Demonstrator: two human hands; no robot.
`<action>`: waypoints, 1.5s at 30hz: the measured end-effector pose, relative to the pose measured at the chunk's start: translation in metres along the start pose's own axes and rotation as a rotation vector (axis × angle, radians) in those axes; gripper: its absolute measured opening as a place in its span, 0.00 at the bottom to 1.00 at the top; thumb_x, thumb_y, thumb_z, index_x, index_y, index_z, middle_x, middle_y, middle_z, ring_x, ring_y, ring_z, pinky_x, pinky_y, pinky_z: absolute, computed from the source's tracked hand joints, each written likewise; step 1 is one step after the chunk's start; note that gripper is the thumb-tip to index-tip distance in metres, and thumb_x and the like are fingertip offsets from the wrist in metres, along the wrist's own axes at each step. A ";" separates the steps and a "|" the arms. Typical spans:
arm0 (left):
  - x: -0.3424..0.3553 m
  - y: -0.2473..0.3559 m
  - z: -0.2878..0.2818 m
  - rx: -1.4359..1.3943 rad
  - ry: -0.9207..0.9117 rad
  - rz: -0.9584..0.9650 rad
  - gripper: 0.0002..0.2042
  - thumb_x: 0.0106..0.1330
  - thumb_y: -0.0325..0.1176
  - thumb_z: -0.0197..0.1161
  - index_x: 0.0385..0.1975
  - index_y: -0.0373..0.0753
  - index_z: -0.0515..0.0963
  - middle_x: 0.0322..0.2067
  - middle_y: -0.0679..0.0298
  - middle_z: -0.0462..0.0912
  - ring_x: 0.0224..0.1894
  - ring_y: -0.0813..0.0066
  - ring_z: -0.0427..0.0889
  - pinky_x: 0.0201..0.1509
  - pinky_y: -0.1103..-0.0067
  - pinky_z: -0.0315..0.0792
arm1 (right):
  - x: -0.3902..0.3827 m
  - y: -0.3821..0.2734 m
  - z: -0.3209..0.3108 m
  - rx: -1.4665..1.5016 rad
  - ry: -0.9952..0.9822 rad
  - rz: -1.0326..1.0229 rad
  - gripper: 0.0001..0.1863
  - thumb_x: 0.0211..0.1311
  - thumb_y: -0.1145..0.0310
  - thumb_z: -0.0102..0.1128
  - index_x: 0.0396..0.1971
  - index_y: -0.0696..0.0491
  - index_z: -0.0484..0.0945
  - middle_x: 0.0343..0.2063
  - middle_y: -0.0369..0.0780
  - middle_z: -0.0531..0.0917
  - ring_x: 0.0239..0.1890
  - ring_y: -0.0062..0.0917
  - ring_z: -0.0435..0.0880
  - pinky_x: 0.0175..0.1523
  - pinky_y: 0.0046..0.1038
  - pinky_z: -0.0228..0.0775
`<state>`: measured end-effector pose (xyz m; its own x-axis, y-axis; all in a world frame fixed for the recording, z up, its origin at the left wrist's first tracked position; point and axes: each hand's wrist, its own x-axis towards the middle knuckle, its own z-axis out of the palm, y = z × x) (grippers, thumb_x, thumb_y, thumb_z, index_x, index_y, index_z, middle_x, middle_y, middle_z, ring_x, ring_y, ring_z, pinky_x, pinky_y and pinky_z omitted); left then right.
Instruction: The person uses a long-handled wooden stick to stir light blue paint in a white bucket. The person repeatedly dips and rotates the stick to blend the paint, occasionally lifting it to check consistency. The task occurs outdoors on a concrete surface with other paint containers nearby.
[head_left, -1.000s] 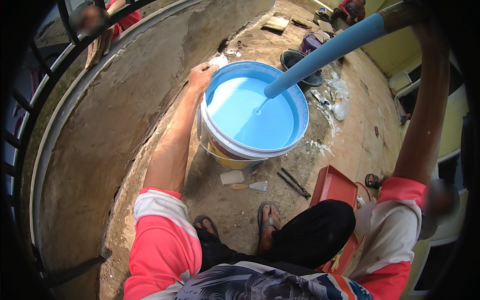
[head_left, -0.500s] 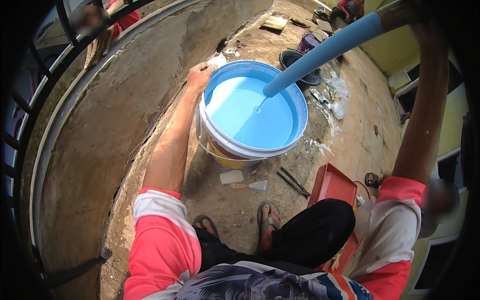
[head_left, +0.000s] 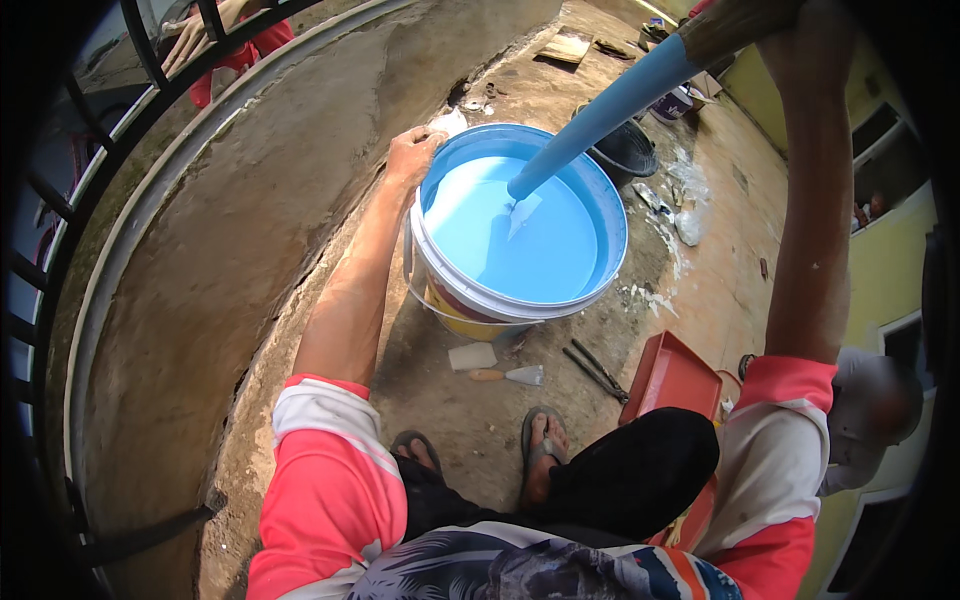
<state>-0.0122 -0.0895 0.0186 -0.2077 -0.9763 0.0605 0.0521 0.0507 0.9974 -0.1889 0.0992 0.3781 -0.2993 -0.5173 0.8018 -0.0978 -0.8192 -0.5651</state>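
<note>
A large white bucket (head_left: 520,303) holds light blue paint (head_left: 540,255) and stands on the ground in front of me. My left hand (head_left: 412,155) grips its left rim, beside a white lump of cloth or plastic (head_left: 450,122). At the upper right, my raised right hand (head_left: 812,45) is wrapped round the upper end of a wooden stick (head_left: 610,112), its fingers partly lost in the dark picture edge. Blue paint coats the stick's lower length. The stick slants down over the bucket, its lower end just above the paint, with a drip below it.
A putty knife (head_left: 508,376), a pale flat piece (head_left: 472,356) and pincers (head_left: 597,368) lie near my feet. To the right sits a red tray (head_left: 668,380). A black basin (head_left: 625,150) stands behind the bucket. A low wall with a railing (head_left: 160,330) runs along the left. Other people are nearby.
The stick's lower end has shifted slightly left, and my right hand has come inward. The thin paint stream below the stick has shortened. My left hand stays on the rim.
</note>
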 end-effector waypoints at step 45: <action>-0.004 0.004 -0.002 0.049 -0.072 0.017 0.10 0.67 0.34 0.62 0.40 0.36 0.85 0.37 0.65 0.86 0.39 0.79 0.80 0.46 0.80 0.75 | -0.209 0.186 -0.017 0.137 -0.372 0.805 0.08 0.55 0.75 0.67 0.23 0.55 0.75 0.14 0.35 0.76 0.15 0.17 0.74 0.20 0.22 0.64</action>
<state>-0.0093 -0.0862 0.0221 -0.2768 -0.9577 0.0783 0.0085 0.0791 0.9968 -0.1607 0.0592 0.1021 0.1009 -0.9751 0.1973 0.1304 -0.1836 -0.9743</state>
